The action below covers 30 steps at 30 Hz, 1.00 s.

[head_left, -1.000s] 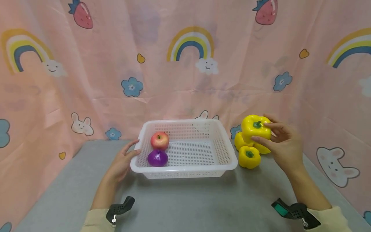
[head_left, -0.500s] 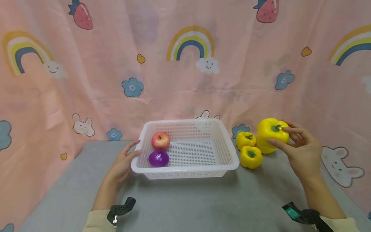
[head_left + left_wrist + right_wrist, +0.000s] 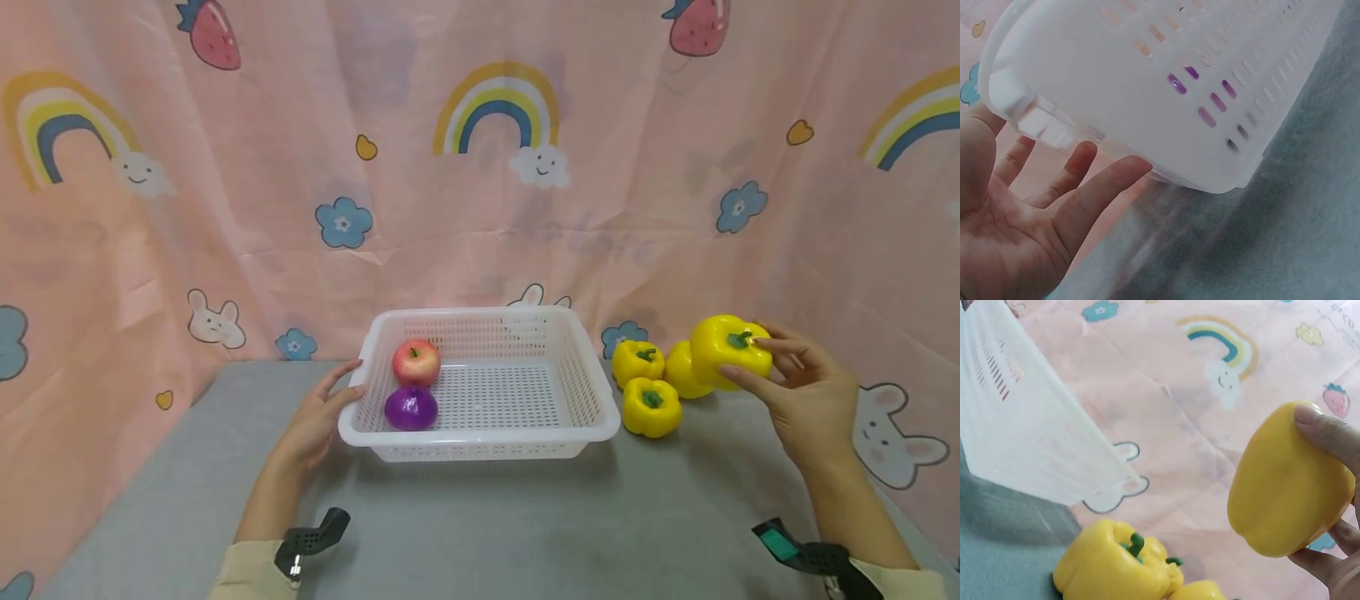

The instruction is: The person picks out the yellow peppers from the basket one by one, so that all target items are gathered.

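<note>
My right hand point(image 3: 813, 396) holds a yellow bell pepper point(image 3: 723, 350) by its side, thumb in front and fingers behind, raised at the right; in the right wrist view the pepper point(image 3: 1288, 484) is gripped well above the others. Three more yellow bell peppers sit together on the table, one at the front point(image 3: 651, 408), one at the back left point(image 3: 636, 363) and one partly behind the held pepper point(image 3: 684, 371). My left hand point(image 3: 315, 421) holds the left rim of a white plastic basket point(image 3: 480, 437), its fingers against the outer wall in the left wrist view.
Inside the basket, on its left side, a red apple point(image 3: 416, 362) lies behind a purple onion point(image 3: 411, 408). The grey table point(image 3: 480, 525) meets a pink patterned curtain point(image 3: 465, 250) close behind the basket.
My right hand has carried the held pepper rightward from over the other peppers, uncovering more of them. The left hand and the basket stay put.
</note>
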### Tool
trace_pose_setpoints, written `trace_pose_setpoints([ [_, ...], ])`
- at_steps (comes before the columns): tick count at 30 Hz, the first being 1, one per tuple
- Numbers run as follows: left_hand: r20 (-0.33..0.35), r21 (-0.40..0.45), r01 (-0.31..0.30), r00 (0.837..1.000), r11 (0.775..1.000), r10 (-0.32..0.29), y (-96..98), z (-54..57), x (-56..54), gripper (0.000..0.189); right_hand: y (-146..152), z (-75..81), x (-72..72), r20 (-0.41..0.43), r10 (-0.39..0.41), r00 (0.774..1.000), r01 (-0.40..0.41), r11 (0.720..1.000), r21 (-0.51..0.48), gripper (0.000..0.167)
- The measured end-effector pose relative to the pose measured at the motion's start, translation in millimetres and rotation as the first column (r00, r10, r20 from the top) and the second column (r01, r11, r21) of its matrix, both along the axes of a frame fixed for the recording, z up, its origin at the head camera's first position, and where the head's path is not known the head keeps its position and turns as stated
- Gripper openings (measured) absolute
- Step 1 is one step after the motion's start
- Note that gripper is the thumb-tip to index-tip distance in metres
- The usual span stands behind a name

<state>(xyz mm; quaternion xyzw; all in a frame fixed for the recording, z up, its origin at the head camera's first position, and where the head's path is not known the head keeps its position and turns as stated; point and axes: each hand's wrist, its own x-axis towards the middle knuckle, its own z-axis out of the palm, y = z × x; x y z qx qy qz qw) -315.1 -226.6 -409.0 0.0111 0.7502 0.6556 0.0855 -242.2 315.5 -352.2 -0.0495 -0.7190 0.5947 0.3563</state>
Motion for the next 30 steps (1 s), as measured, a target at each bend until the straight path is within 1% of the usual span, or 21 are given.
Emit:
trace_pose_setpoints([
  [2,-0.001,0.000,0.000,1.000,1.000,0.000,1.1,-0.3,-0.2,0.059,5.7,-4.5,-1.3,-0.015,0.035,0.999,-0.035,0.999,0.004,0.036],
  [5,-0.003,0.000,0.000,1.000,1.000,0.000,2.7,-1.3,0.3,0.059,14.6,-12.2,-2.1,-0.081,0.130,0.988,-0.135,0.989,-0.057,0.035],
  [8,-0.006,0.002,0.002,1.000,1.000,-0.002,2.7,-2.8,0.5,0.059,22.0,-21.3,-2.9,-0.153,0.226,0.962,-0.246,0.961,-0.130,0.035],
  [11,-0.010,0.003,0.003,1.000,1.000,-0.003,1.8,-3.1,0.5,0.059,27.3,-30.1,-4.7,-0.127,0.246,0.961,-0.264,0.953,-0.149,0.034],
  [13,-0.015,0.000,0.003,1.000,1.000,-0.003,1.2,-2.3,0.5,0.060,30.0,-35.5,-6.7,-0.108,0.255,0.961,-0.271,0.945,-0.183,0.033],
  [15,-0.018,0.002,-0.001,1.000,1.000,0.001,1.1,-1.4,0.7,0.060,32.9,-40.8,-9.2,-0.095,0.279,0.956,-0.293,0.928,-0.231,0.033],
  [16,-0.016,0.000,-0.001,1.000,1.000,0.001,0.7,-1.4,0.7,0.060,34.4,-44.0,-10.1,-0.102,0.297,0.949,-0.313,0.915,-0.254,0.033],
  [19,-0.008,0.002,-0.003,1.000,1.000,0.003,0.1,-1.3,1.3,0.060,40.1,-55.3,-12.6,-0.119,0.370,0.921,-0.388,0.870,-0.304,0.032],
  [22,-0.002,0.000,0.004,1.000,1.000,-0.004,-0.2,-1.5,1.9,0.061,46.3,-67.2,-13.6,-0.124,0.419,0.899,-0.436,0.842,-0.317,0.032],
  [23,-0.004,0.002,0.008,1.000,1.000,-0.008,-0.3,-1.4,2.0,0.061,48.0,-71.2,-14.0,-0.122,0.427,0.896,-0.443,0.836,-0.325,0.032],
  [24,-0.006,0.004,0.006,1.000,1.000,-0.006,0.0,-1.2,2.0,0.061,49.5,-75.2,-14.3,-0.114,0.424,0.899,-0.437,0.839,-0.324,0.031],
  [27,-0.014,0.014,0.007,1.000,1.000,-0.007,0.8,-1.5,0.5,0.060,53.0,-85.7,-15.6,-0.100,0.411,0.906,-0.419,0.837,-0.353,0.030],
  [30,-0.009,0.014,0.007,1.000,1.000,-0.007,0.8,-0.4,0.9,0.058,53.6,-95.7,-15.9,-0.090,0.400,0.912,-0.403,0.832,-0.382,0.031],
])
